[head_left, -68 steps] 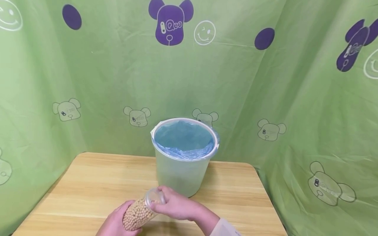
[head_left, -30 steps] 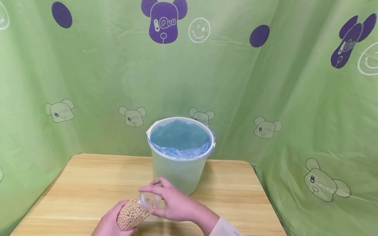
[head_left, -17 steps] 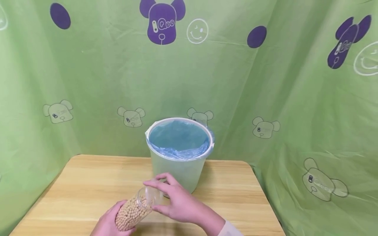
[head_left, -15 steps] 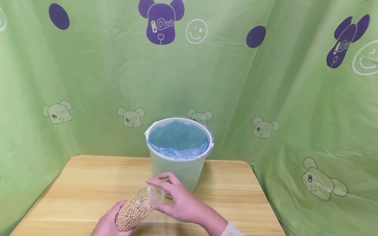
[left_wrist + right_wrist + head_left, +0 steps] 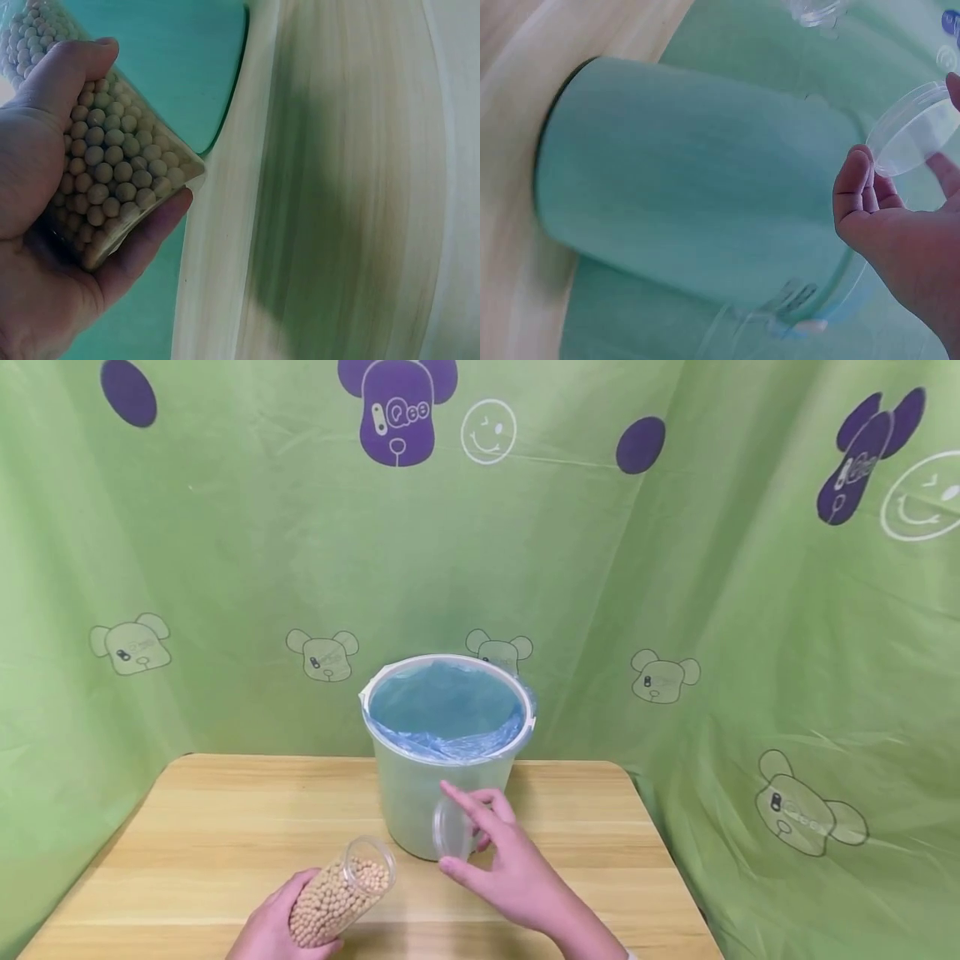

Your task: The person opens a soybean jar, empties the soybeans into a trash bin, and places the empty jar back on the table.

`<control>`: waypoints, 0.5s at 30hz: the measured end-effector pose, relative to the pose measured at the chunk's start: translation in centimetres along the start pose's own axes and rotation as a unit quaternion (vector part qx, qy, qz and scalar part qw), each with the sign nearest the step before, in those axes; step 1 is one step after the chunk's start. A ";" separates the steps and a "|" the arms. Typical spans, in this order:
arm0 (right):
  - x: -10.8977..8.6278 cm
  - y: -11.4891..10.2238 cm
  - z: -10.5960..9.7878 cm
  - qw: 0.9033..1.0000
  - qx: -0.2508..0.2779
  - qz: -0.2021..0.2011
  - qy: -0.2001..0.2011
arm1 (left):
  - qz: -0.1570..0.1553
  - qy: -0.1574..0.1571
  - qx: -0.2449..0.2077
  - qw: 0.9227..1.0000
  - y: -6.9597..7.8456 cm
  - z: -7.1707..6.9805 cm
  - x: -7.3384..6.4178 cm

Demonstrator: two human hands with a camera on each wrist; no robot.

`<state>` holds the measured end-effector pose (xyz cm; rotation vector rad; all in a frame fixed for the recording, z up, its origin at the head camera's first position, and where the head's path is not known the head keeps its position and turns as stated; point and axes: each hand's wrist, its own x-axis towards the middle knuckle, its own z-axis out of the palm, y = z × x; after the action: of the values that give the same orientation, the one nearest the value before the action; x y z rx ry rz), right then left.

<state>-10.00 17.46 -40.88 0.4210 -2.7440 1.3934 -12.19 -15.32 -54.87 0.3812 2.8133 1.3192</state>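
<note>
In the head view my left hand (image 5: 272,920) grips the lower part of a clear plastic jar (image 5: 330,903), filled nearly to the neck with small round beige balls. The jar is tilted with its uncovered mouth toward the upper right. The left wrist view shows the thumb (image 5: 71,67) over one side of the jar and a finger along its base. To the right of the jar, my right hand (image 5: 517,872) pinches a round clear lid (image 5: 452,829) on edge between thumb and fingers. Lid and jar are apart. In the right wrist view the lid (image 5: 913,133) is held by its rim.
A pale green bucket (image 5: 412,797) with a white rim and blue plastic liner (image 5: 450,747) stands on the wooden table (image 5: 247,810), just behind the lid. A green printed curtain (image 5: 570,568) surrounds the table at the back and sides.
My right hand has lifted the lid off the jar's mouth and moved it right, in front of the bucket. My left hand keeps the jar tilted in much the same place.
</note>
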 end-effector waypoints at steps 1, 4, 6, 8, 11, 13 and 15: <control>-0.3 0.4 -0.2 1.000 -0.003 0.014 0.012 | 0.001 0.001 0.001 1.000 0.0 0.0 0.0; -1.3 1.9 -0.5 0.997 -0.017 0.057 0.045 | 0.009 0.012 0.007 1.000 -0.1 0.2 -0.1; -2.0 3.1 -0.7 0.994 -0.034 0.083 0.059 | 0.016 0.023 0.014 0.999 -0.1 0.3 -0.1; -2.8 4.5 -0.6 0.991 -0.061 0.100 0.062 | 0.021 0.033 0.019 0.999 -0.2 0.3 -0.1; -4.1 6.8 -0.2 0.985 -0.118 0.109 0.055 | 0.022 0.041 0.019 0.999 -0.2 0.4 -0.2; -5.0 8.4 0.2 0.981 -0.150 0.110 0.046 | 0.019 0.041 0.017 0.999 -0.2 0.4 -0.3; -5.7 9.9 0.5 0.977 -0.174 0.114 0.035 | 0.013 0.038 0.016 0.999 -0.3 0.4 -0.3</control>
<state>-6.99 23.91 -49.82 0.0409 -2.9648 0.9032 -11.87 -15.24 -55.36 0.3767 2.9044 1.3244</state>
